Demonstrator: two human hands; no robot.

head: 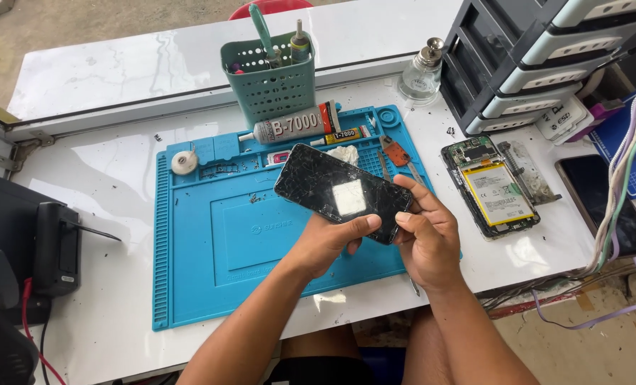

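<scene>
The left hand (332, 246) and right hand (423, 232) both grip the cracked phone screen (343, 191), held tilted above the blue repair mat (211, 249). To handle it well, I'd judge fingers should stay on the edges, clear of the shattered glass, supporting both sides evenly.

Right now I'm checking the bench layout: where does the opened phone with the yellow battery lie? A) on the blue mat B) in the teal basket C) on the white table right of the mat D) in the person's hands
C: the opened phone lies on the white table, right of the blue mat; both hands hold a cracked screen instead.
</scene>
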